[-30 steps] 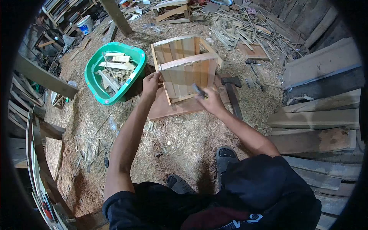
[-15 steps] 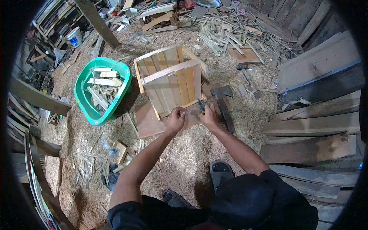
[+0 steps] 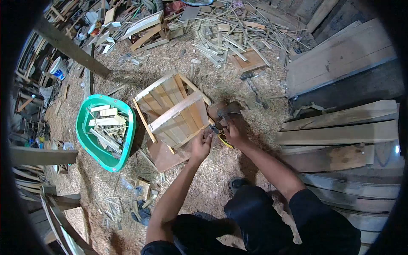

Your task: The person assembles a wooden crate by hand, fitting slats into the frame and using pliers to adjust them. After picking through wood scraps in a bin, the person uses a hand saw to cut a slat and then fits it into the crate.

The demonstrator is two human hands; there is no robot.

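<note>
My left hand is closed in a pinch at the near corner of a slatted wooden crate. Whatever its fingertips hold is too small to make out. My right hand is wrapped round the handle of a hatchet, its dark metal head pointing away from me. Most of the handle is hidden by the hand. Between my hands lie pliers with yellow handles, close to the crate's right corner. The crate rests tilted on a flat brown board.
A green tub of wood scraps stands left of the crate. Stacked planks line the right side. Offcuts are heaped at the back, near a wooden post. Shavings cover the floor.
My right hand has let go of the pliers, which now lie between my hands, and has taken hold of the hatchet handle. My view has shifted; the left hand keeps its pinch.
</note>
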